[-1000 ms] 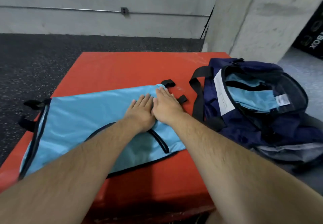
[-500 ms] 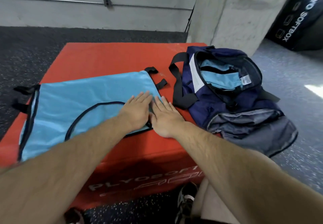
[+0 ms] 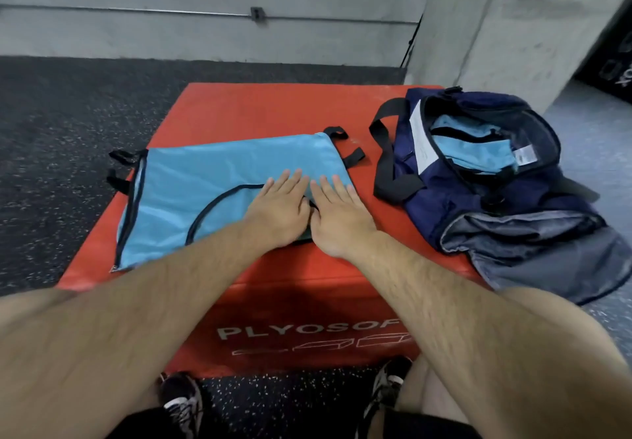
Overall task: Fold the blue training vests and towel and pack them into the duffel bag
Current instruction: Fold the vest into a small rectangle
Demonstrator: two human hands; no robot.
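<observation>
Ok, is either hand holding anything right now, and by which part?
Nothing is held. The left hand and right hand lie flat, fingers straight, pressing the right end of the blue vest.

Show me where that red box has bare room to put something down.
Widest bare patch: the far part of the red box, between the blue vest and the back edge. A smaller one lies between the right hand and the duffel bag. Crowded: that bag fills the right side; the left hand lies flat on the vest.
</observation>
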